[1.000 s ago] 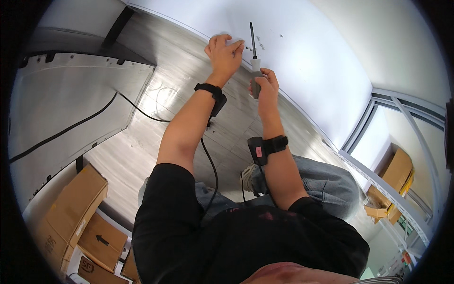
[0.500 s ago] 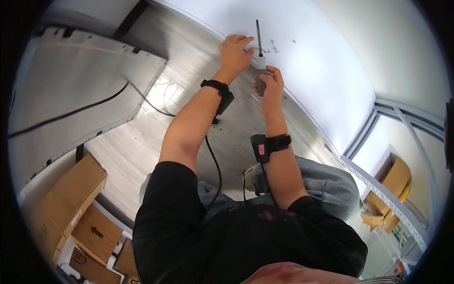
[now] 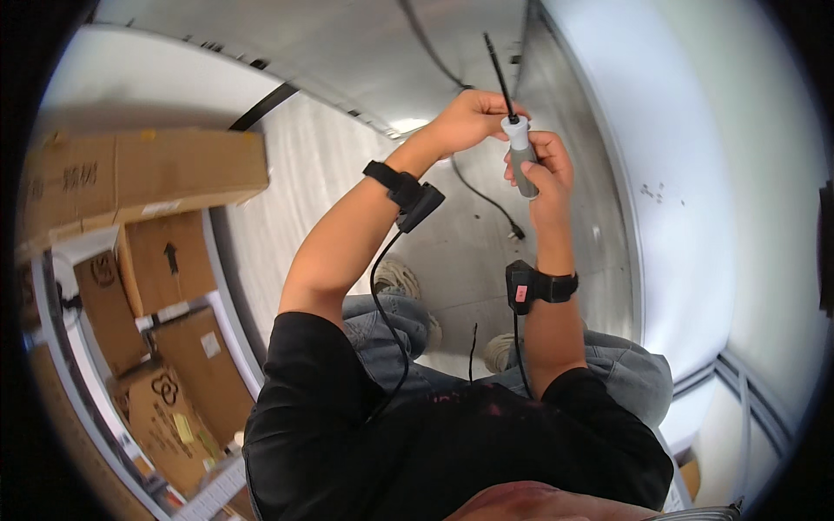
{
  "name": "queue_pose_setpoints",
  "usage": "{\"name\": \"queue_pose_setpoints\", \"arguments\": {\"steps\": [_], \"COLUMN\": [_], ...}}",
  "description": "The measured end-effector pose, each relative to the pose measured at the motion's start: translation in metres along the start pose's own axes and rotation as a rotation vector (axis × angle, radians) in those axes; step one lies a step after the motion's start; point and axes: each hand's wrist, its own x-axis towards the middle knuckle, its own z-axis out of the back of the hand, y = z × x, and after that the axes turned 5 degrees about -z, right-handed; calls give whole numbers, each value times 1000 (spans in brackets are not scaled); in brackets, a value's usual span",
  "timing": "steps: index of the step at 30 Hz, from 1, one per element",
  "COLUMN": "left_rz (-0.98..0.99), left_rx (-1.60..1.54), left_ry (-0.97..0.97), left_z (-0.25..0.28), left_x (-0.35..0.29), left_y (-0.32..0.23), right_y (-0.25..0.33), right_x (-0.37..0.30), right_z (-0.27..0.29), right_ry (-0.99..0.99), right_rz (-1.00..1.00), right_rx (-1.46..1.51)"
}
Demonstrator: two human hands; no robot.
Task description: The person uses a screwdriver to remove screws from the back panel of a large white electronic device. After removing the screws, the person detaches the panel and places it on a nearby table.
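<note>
My right hand (image 3: 547, 168) is wrapped round the grey handle of a screwdriver (image 3: 523, 161), whose pale collar and long dark shaft point up and away from me. Close beside the collar is my left hand (image 3: 473, 120), its fingers bent and partly behind the base of the shaft. Whatever those fingertips pinch, if anything, is hidden. Both hands are above the floor, in front of a large metal panel (image 3: 347, 52). Each wrist wears a black strapped device with a cable.
A white panel (image 3: 686, 260) on the right carries several small dark bits (image 3: 653, 193). A black cable with a plug (image 3: 516, 233) lies on the floor (image 3: 287, 174). Cardboard boxes (image 3: 174, 260) fill a shelf at left. A longer carton (image 3: 187, 169) sits above them.
My view has turned left, so the metal panel is now ahead and the white panel is at right. Both hands have swung away from the dark bits, the screwdriver still in my right hand.
</note>
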Motion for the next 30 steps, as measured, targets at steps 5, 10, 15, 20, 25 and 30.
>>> {"name": "queue_pose_setpoints", "arguments": {"steps": [5, 10, 15, 20, 25, 30], "left_rz": [140, 96, 145, 177, 101, 68], "left_rx": [-202, -416, -322, -312, -345, -359], "left_ry": [-196, -493, -613, -642, -637, -643], "left_z": [77, 118, 134, 146, 155, 157], "left_x": [-80, -119, -120, -124, -126, -121], "left_y": [4, 12, 20, 41, 49, 52], "right_y": [-34, -69, -97, -113, -124, -132], "right_x": [2, 1, -7, -16, -19, -19], "right_z": [-61, -96, -118, -133, -151, -157], "right_ry": [209, 187, 116, 94, 100, 63], "right_rz": [-148, -357, -518, -561, -542, -528], "right_rx": [-87, -201, -161, -73, 34, 110]}}
